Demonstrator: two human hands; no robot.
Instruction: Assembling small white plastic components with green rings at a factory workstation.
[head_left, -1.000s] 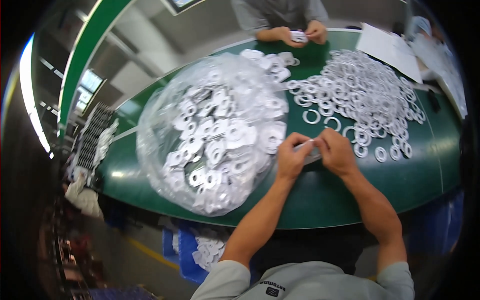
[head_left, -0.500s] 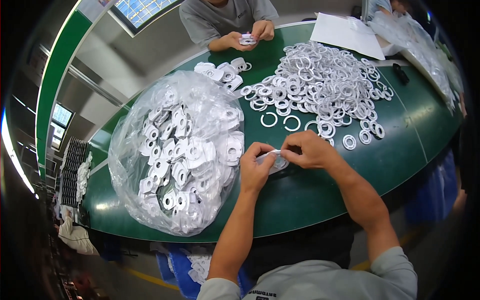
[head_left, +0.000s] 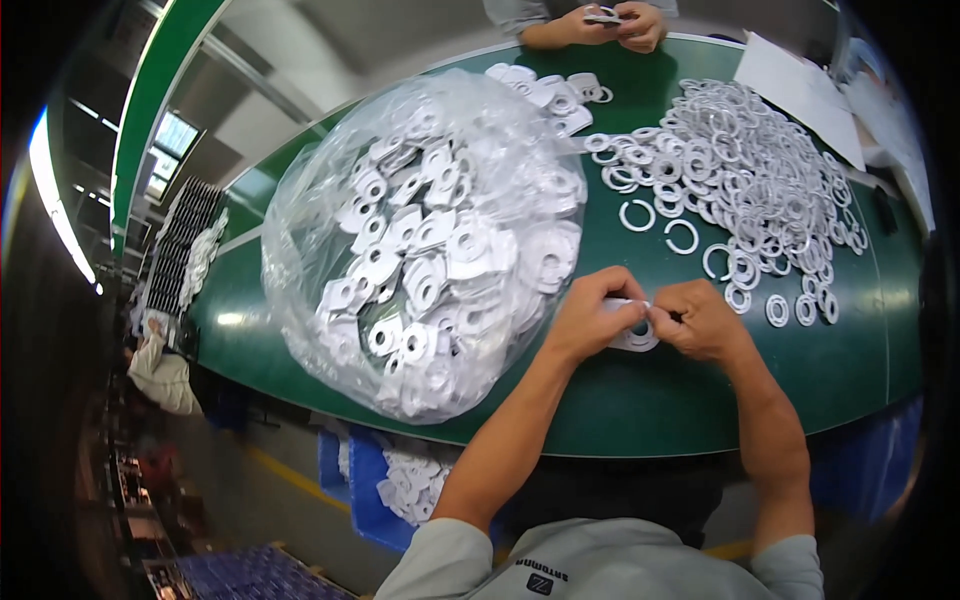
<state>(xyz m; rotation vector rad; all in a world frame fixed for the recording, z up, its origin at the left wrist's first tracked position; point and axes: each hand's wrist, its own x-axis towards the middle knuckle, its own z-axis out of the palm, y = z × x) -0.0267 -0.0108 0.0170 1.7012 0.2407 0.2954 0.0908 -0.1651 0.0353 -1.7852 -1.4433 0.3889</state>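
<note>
Over the green table, my left hand [head_left: 598, 318] grips a flat white plastic part [head_left: 637, 341] with a round hole, its thumb across the top. Against the same part's upper right edge, my right hand [head_left: 703, 322] is closed in a pinch. The fingers cover much of the part, so whether a ring sits in it I cannot tell. Just beyond my hands lie loose white rings [head_left: 777, 310] and split rings [head_left: 682, 237], at the near side of a large ring pile [head_left: 745, 170]. Left of my hands, a clear plastic bag [head_left: 300, 265] holds many similar white parts [head_left: 425, 283].
Across the green table [head_left: 600, 420], a co-worker's hands [head_left: 612, 25] hold a white part near a small stack of parts [head_left: 550, 92]. A white sheet [head_left: 795, 95] and a black object [head_left: 885, 210] lie at far right. Below the near edge stands a blue bin [head_left: 375, 500] of white parts.
The whole view has shifted, so the table and bag sit further right and higher. Both my hands stay on the white part, with the fingers slightly rearranged.
</note>
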